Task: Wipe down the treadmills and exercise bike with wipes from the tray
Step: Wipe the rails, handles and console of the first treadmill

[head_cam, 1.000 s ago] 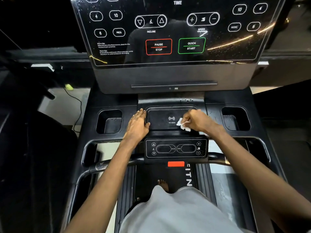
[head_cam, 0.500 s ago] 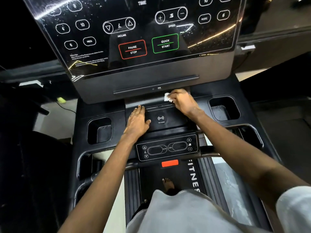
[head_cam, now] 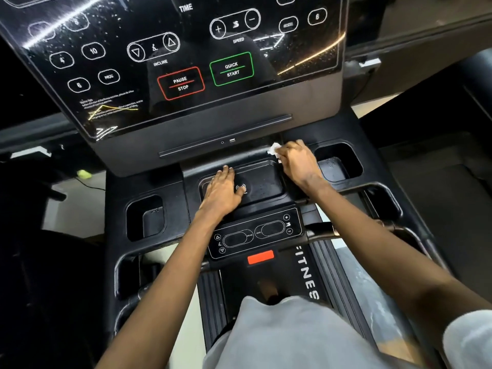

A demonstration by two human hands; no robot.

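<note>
Centre frame: right hand (head_cam: 299,166) grips wipe (head_cam: 274,149) on the treadmill (head_cam: 170,187) ledge, left hand (head_cam: 223,191) lies flat; overlapping strokes should reach corners.

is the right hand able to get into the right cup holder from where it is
Probably yes. The right hand, gripping the wipe, sits right beside the cup holder, whose open top has nothing over it or between them.

Left hand (head_cam: 222,191) on centre recess (head_cam: 266,182), right hand (head_cam: 298,161) behind it, wipe (head_cam: 273,149) below console (head_cam: 186,62)
</note>
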